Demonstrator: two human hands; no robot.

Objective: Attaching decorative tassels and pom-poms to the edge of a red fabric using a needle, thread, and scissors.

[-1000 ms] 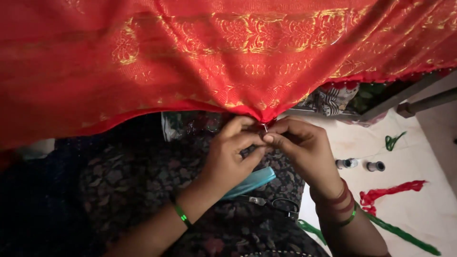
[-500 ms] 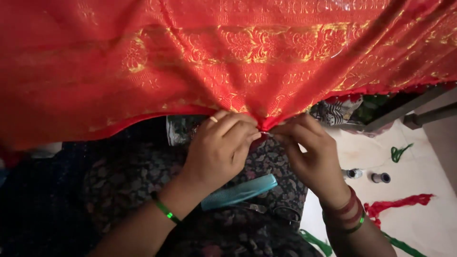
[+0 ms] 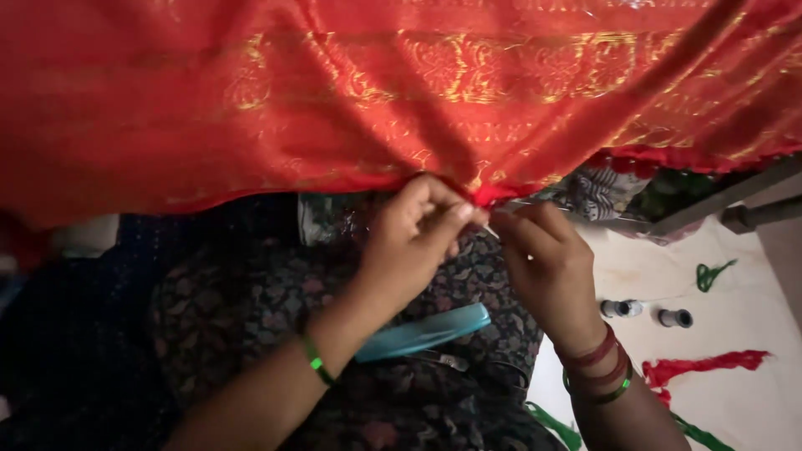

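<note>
- Red cloth (image 3: 351, 100): hangs across the top of the view; its lower edge meets both hands.
- Left hand (image 3: 413, 238): fingers pinched shut on the cloth edge.
- Right hand (image 3: 543, 263): fingertips closed beside that edge; whether they grip it cannot be told.
- Handling: likely soft, light and slippery; grip at the hem.

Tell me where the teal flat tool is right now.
In the head view, the teal flat tool lies on the patterned dark cloth over the lap, just below the left hand and left of the two thread spools.

On the pale floor (image 3: 752, 309) at right lie two thread spools (image 3: 622, 308), green thread scraps (image 3: 714, 273) and a red strip (image 3: 706, 365).
</note>
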